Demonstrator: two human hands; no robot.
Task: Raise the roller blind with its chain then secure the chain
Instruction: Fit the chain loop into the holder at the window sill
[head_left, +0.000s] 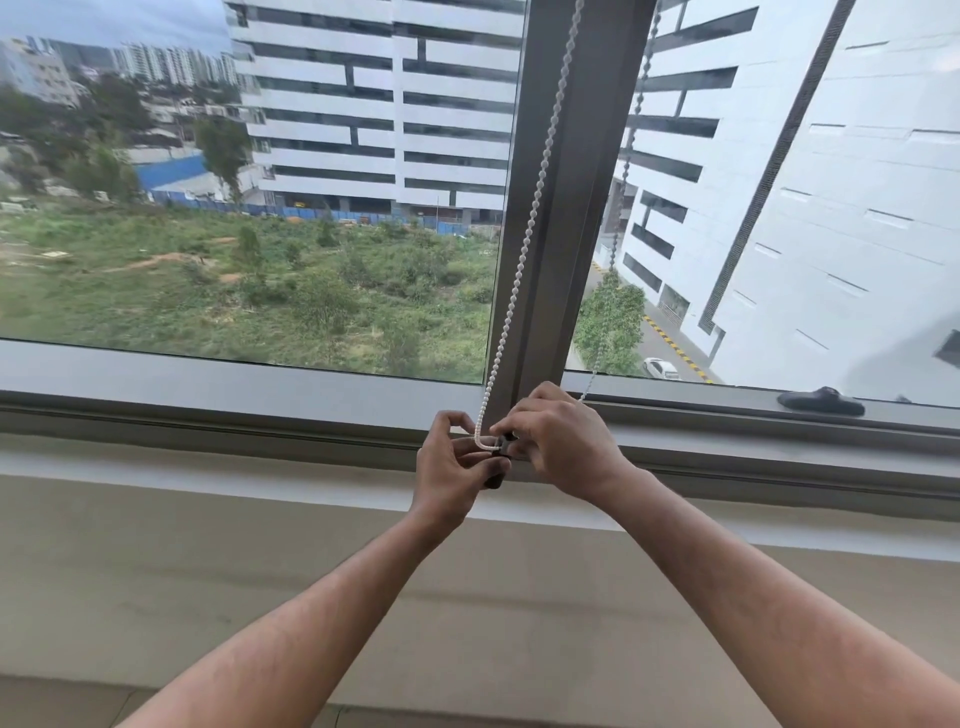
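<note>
At the sill, both hands' pinching grip (501, 441) on chain (540, 187).

A dark handle (821, 401) rests on the window sill (208, 384).

two bare forearms, no sleeves; hands (519, 441) without rings.

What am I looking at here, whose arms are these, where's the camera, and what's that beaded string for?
One picture, from a camera worn on a person's head, looking down at their own arms at a window. The white beaded string is the chain that works a roller blind; the blind itself is out of the picture. The left hand and right hand meet at the foot of the window post, working the chain's bottom loop at a small dark clip. A dark window handle lies on the frame at right.
</note>
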